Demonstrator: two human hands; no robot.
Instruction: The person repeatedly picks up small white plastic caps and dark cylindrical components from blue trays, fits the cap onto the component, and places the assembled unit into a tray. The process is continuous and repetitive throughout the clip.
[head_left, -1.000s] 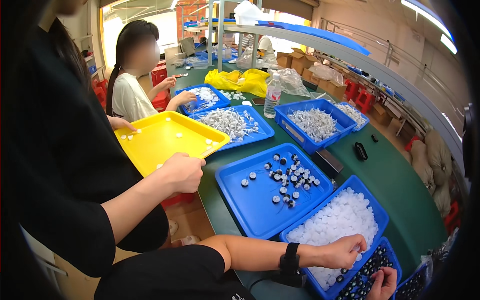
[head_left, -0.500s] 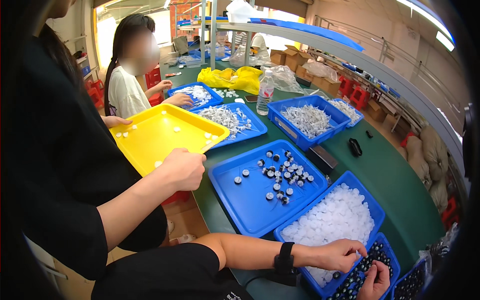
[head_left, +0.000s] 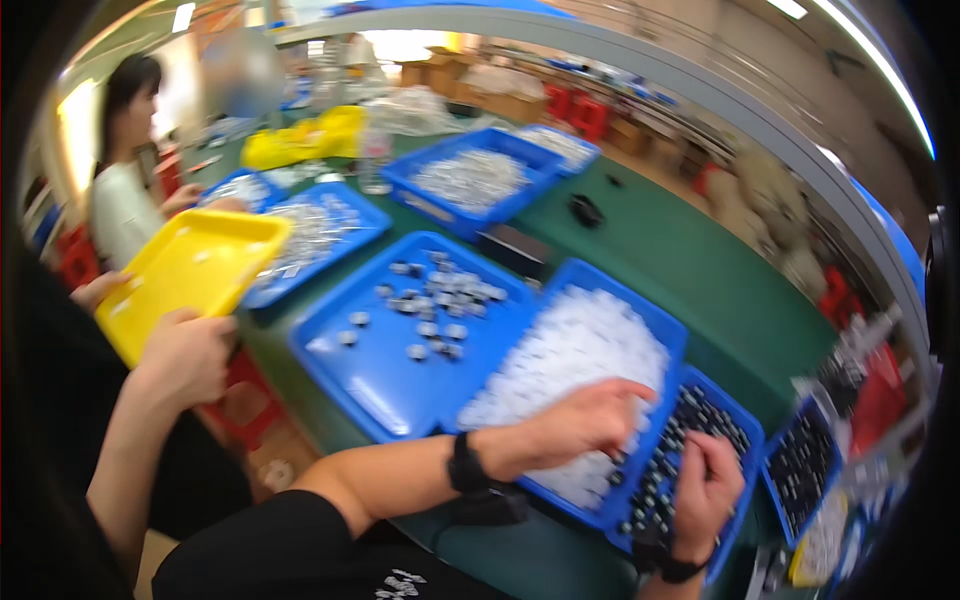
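1. Left hand (head_left: pixel 590 420) is laid over the blue tray of white parts (head_left: pixel 575 350), fingers spread fairly wide and curved down onto the pile at the tray's right side; whether a part is pinched underneath cannot be told – frame is blurred
2. Right hand (head_left: pixel 705 490) rests on the blue tray of dark parts (head_left: pixel 700 420), just beside the white-parts tray, near the table's front edge; fingers curled narrow, thumb tucked – what is held, if anything, cannot be told
3. A black wristband (head_left: pixel 465 462) is worn on the left wrist, a dark band on the right wrist too
4. A third blue tray w/ scattered small caps (head_left: pixel 410 330) sits to the left, touching the white-parts tray; a yellow tray (head_left: pixel 190 270) is gripped at its near edge by another person's hand (head_left: pixel 185 355) at the table's left edge
5. Further back on the green table (head_left: pixel 700 270): more blue trays of pale parts, a small black item, a seated person in a pale top at the far left edge
6. Risks, as judged: white pile is heaped high, so parts could be swept over the rim into the dark-parts tray by the left palm; small parts could be dropped from a loose pinch; the yellow tray overhangs the table edge & could tip if let go
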